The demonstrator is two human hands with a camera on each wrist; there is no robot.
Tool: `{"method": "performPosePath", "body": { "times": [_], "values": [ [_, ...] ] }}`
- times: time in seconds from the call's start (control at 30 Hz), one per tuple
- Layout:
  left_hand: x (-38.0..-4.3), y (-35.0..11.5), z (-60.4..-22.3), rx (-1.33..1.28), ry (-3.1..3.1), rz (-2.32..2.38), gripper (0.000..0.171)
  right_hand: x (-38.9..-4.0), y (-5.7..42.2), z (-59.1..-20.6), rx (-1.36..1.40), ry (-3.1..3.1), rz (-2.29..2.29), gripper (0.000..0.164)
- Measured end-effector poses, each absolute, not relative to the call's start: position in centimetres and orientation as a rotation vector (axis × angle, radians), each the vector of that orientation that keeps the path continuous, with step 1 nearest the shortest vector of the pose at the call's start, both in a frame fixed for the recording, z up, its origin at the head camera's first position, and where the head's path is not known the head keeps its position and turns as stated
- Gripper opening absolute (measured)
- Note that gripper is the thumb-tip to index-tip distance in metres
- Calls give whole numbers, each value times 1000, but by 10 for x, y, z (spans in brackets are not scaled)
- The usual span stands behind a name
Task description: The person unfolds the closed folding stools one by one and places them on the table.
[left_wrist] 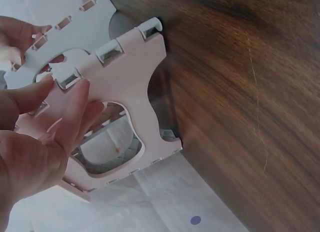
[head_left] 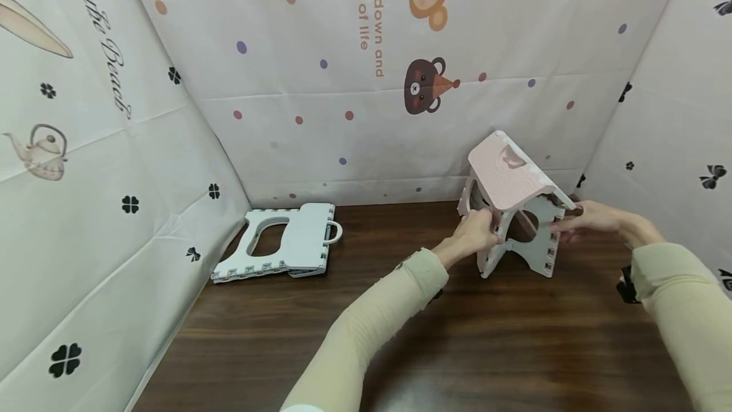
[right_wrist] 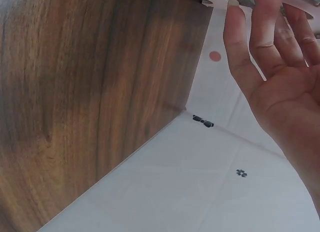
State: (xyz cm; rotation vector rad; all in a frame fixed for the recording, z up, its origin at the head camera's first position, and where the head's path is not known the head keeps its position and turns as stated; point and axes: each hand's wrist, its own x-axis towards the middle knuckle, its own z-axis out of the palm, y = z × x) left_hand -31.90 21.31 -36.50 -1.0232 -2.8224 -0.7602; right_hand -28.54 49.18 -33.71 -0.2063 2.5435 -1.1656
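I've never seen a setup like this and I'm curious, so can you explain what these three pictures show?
There's no machine, just a person's left hand and right hand, both bare. The wide picture comes from a camera worn on the head; the two close ones come from wrist cameras, one per hand. On the dark wooden surface, a white folding stool lies flat. To its right, both hands hold a pink-and-white stool, legs apart and top tilted.

Two pale-sleeved arms [head_left: 360, 329] stretch forward, the left grip [head_left: 478, 231] pinching between thumb [left_wrist: 31, 96] and fingers [left_wrist: 75, 109], as the right grip [head_left: 591, 218], palm [right_wrist: 290, 94] visible, reaches with fingers extended and slightly bent.
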Motion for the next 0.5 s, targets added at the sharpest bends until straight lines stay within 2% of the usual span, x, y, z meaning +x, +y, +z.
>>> {"method": "performPosePath", "body": {
  "times": [0.3,0.5],
  "values": [
    [-318,216,-362,-949,-2850,-752,37,-279,506,-335,-82,2544,-1244,16],
    [-316,217,-365,-868,-2889,-754,34,-276,511,-340,-50,2520,-1280,16]
  ]
}}
